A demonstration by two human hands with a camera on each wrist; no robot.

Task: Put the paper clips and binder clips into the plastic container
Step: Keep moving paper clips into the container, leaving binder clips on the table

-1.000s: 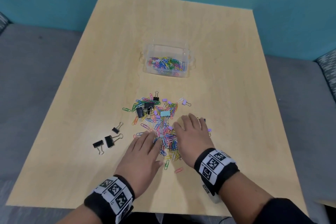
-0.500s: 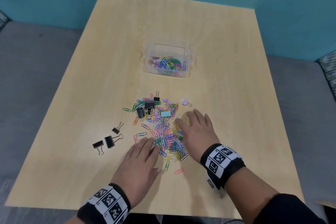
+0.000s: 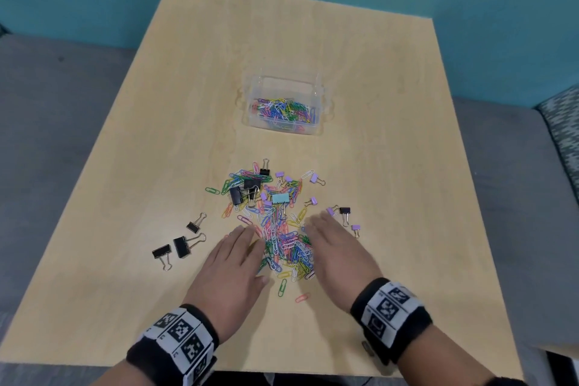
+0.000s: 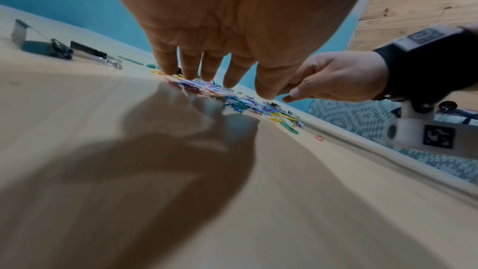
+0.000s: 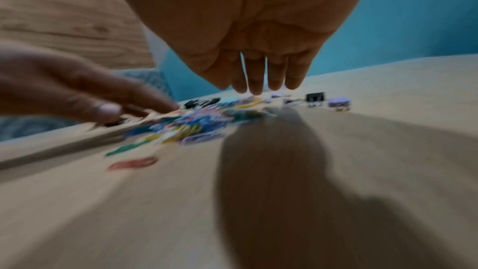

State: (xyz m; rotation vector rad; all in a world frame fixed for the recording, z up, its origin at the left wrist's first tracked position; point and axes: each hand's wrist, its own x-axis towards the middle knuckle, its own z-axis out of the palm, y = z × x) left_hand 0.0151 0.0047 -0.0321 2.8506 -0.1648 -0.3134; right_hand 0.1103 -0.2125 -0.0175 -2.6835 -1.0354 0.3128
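A pile of coloured paper clips (image 3: 286, 247) lies on the wooden table (image 3: 391, 166), mixed with black, purple and teal binder clips (image 3: 280, 198) at its far side. My left hand (image 3: 241, 257) lies flat on the pile's left edge, fingers straight (image 4: 191, 69). My right hand (image 3: 336, 244) stands on the pile's right edge, fingers extended (image 5: 258, 83), holding nothing. The clear plastic container (image 3: 283, 84) stands beyond the pile with several paper clips inside.
Three black binder clips (image 3: 181, 246) lie apart to the left of the pile. Small purple and black binder clips (image 3: 344, 211) sit just right of my right hand. Two loose paper clips (image 3: 282, 287) lie near the front. Teal wall behind the table.
My two hands have moved apart, the right one sliding rightward off the pile, uncovering the heap of paper clips between them. The left hand drew back slightly.
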